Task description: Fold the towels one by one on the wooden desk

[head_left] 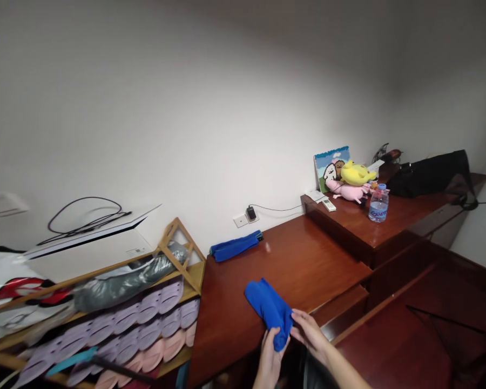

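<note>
A folded piece of bright blue cloth (267, 305) lies partly over the front of the reddish-brown desk (308, 259), its near end lifted toward me. My left hand (270, 356) is closed on that near end, thumb on top and fingers underneath. At the cloth's right edge, my right hand (311, 334) pinches the fabric with thumb and fingertips. Further back, against the wall, rests a long blue folded bundle (237, 246) with a dark tip at its right end; neither hand touches it.
To the left, a wooden shoe rack (194, 278) holds several purple and pink slippers (140, 313) and a white box (89, 256). On the raised section at right stand a water bottle (378, 204), plush toys (354, 183), a remote (329, 205) and a black bag (433, 173). A charger (251, 212) is plugged into the wall.
</note>
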Tool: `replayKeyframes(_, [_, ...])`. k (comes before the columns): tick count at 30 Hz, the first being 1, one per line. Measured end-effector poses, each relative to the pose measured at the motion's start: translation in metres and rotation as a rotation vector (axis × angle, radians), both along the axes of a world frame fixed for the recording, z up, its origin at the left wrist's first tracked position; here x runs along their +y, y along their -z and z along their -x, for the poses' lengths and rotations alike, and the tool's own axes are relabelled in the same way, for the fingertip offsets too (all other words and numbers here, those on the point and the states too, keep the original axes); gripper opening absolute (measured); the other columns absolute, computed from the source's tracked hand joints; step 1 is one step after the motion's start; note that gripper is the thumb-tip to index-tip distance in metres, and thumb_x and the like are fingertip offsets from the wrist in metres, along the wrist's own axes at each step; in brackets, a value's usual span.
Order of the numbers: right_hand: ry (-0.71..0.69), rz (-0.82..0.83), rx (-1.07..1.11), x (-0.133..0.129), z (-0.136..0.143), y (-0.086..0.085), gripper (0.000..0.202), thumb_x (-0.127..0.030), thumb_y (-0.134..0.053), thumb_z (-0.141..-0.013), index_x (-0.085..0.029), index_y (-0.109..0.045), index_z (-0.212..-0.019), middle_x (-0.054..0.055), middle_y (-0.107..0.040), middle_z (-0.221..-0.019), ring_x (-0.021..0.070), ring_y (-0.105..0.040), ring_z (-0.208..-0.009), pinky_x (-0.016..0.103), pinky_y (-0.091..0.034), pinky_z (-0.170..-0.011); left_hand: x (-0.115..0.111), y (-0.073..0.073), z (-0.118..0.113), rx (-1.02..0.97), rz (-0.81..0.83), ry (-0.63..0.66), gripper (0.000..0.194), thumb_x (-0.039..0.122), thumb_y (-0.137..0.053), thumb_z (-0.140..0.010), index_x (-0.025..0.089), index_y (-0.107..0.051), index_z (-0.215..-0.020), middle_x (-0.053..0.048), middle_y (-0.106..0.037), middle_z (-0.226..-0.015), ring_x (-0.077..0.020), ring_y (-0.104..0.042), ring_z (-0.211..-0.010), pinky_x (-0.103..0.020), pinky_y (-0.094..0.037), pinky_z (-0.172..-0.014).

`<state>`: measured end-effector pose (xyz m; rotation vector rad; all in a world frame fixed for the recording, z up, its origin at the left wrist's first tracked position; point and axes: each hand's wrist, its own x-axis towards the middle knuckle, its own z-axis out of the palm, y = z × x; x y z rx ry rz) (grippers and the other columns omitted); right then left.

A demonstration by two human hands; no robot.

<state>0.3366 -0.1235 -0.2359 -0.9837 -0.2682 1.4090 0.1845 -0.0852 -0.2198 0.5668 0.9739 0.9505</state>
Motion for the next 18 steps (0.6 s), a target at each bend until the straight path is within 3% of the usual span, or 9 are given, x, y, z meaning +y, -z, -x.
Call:
replayKeyframes(3, [0.006, 0.017, -0.067, -0.002, 0.003, -0.003, 0.062, -0.050, -0.096, -0.052, -0.023, -0.072, -0.102, 0.000, -0.074, -0.082, 0.0193, -0.073, -0.082, 0.036, -0.058, -0.087, -0.009, 0.004, -0.003, -0.010, -0.020, 0.082, 0.040, 0.034, -0.093, -0.063, 0.022, -0.076, -0.097, -0.009, -0.078, -0.113, -0.0303, -0.073, -0.113, -0.046, -0.059, -0.101])
replayKeyframes(6, [-0.011, 0.029, -0.132, -0.001, 0.007, -0.001, 0.050, -0.046, -0.093, -0.054, -0.020, -0.071, -0.091, -0.001, -0.071, -0.076, 0.0142, -0.069, -0.071, 0.030, -0.057, -0.078, -0.010, 0.006, -0.003, -0.006, -0.051, 0.114, 0.051, 0.037, -0.092, -0.064, 0.021, -0.074, -0.109, -0.011, -0.077, -0.114, -0.0308, -0.072, -0.115, -0.043, -0.058, -0.101])
replayKeyframes(10, [-0.004, -0.002, -0.164, 0.002, 0.011, 0.003, 0.045, -0.046, -0.091, -0.055, -0.020, -0.069, -0.085, -0.005, -0.065, -0.065, 0.0115, -0.062, -0.060, 0.026, -0.053, -0.066, -0.008, 0.006, -0.008, 0.213, -0.148, -0.029, 0.078, 0.046, -0.090, -0.065, 0.027, -0.060, -0.134, -0.011, -0.073, -0.122, -0.0320, -0.071, -0.116, -0.045, -0.058, -0.099])
replayKeyframes(12, [0.004, -0.029, -0.178, 0.005, 0.013, 0.003, 0.050, -0.048, -0.093, -0.050, -0.021, -0.068, -0.083, -0.008, -0.059, -0.056, 0.0112, -0.058, -0.054, 0.025, -0.050, -0.061, -0.009, 0.003, -0.012, 0.385, -0.298, -0.088, 0.073, 0.056, -0.088, -0.066, 0.026, -0.063, -0.127, -0.010, -0.074, -0.121, -0.0313, -0.071, -0.116, -0.042, -0.057, -0.099])
replayKeyframes(14, [0.001, -0.092, -0.206, 0.006, 0.015, 0.001, 0.056, -0.054, -0.095, -0.047, -0.021, -0.067, -0.083, -0.009, -0.057, -0.055, 0.0110, -0.054, -0.051, 0.026, -0.047, -0.057, -0.011, -0.002, -0.016, 0.491, -0.443, -0.011, 0.059, 0.067, -0.082, -0.070, 0.022, -0.070, -0.105, -0.010, -0.076, -0.108, -0.0308, -0.072, -0.109, -0.039, -0.057, -0.097])
replayKeyframes(16, [-0.018, -0.174, -0.246, 0.006, 0.017, -0.001, 0.061, -0.063, -0.094, -0.050, -0.021, -0.068, -0.086, -0.007, -0.062, -0.062, 0.0111, -0.055, -0.053, 0.026, -0.046, -0.056, -0.013, -0.009, -0.019, 0.508, -0.483, 0.087, 0.057, 0.074, -0.077, -0.071, 0.021, -0.071, -0.089, -0.008, -0.076, -0.093, -0.0295, -0.074, -0.097, -0.039, -0.059, -0.090])
replayKeyframes(18, [-0.052, -0.240, -0.275, 0.005, 0.017, -0.004, 0.064, -0.070, -0.092, -0.053, -0.021, -0.069, -0.088, -0.005, -0.065, -0.069, 0.0111, -0.057, -0.056, 0.026, -0.046, -0.057, -0.014, -0.016, -0.020, 0.462, -0.460, 0.116, 0.059, 0.076, -0.079, -0.068, 0.021, -0.071, -0.086, -0.006, -0.075, -0.086, -0.0275, -0.074, -0.089, -0.038, -0.060, -0.083])
